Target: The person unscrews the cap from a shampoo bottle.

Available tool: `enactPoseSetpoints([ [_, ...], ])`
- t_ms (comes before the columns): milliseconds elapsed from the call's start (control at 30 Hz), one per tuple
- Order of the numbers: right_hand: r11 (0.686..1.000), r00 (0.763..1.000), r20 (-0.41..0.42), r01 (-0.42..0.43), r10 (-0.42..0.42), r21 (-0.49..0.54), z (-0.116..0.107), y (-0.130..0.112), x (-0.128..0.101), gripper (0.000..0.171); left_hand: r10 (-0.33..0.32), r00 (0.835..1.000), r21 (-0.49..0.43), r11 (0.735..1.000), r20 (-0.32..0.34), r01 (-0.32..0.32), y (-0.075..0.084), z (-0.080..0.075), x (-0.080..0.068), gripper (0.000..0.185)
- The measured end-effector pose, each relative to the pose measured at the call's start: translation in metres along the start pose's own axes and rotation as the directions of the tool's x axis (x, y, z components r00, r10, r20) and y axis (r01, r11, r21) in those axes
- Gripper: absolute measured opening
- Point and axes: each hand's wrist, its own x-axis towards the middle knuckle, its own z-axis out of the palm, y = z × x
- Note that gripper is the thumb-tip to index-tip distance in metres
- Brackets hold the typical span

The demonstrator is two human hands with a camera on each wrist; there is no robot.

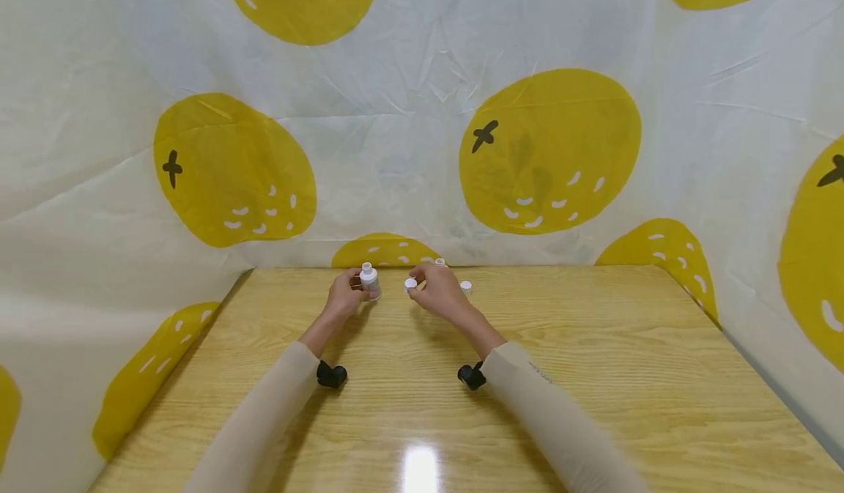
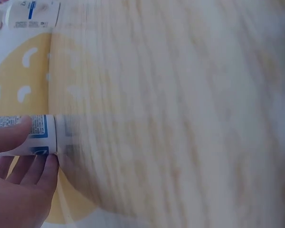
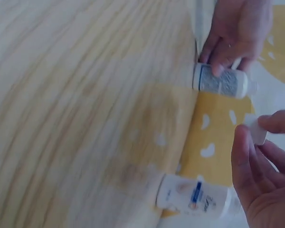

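- The left hand (image 2: pixel 16 187) is cut off by the left and bottom edges of its wrist view; only some fingers show.
- The small bottle (image 2: pixel 31 135) it grips has label print too blurred to read, and its neck lies outside that view.
- The right hand (image 3: pixel 261 175) runs off the right edge of its wrist view.
- A second bottle (image 1: pixel 440 262) is mostly hidden behind the right hand in the head view.
- The table (image 2: pixel 180 109) grain is smeared by motion.

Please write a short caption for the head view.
Left hand holds an uncapped bottle; right hand pinches its white cap.
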Motion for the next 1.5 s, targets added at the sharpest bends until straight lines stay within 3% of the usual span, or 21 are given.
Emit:
enactPoseSetpoints([
  [433, 0.998, 0.998, 0.008, -0.062, 0.062, -0.021, 0.036, 0.011, 0.022, 0.017, -0.007, 1.000, -0.010, 1.000, 0.013, 0.007, -0.002, 0.000, 0.004, 0.054],
  [667, 0.991, 0.991, 0.004, -0.135, 0.135, -0.022, 0.042, 0.017, 0.029, 0.016, -0.009, 1.000, -0.012, 1.000, 0.005, 0.009, 0.002, 0.001, 0.005, 0.055],
  [1233, 0.982, 0.982, -0.032, -0.188, 0.187, -0.003, 0.054, 0.021, 0.029, 0.013, -0.023, 1.000, -0.020, 1.000, 0.016, 0.024, 0.003, 0.002, 0.000, 0.054],
  [1500, 0.981, 0.982, -0.018, -0.191, 0.190, -0.031, 0.055, 0.019, 0.028, 0.030, -0.042, 0.999, -0.015, 0.999, 0.017, 0.042, -0.001, -0.001, 0.000, 0.055],
])
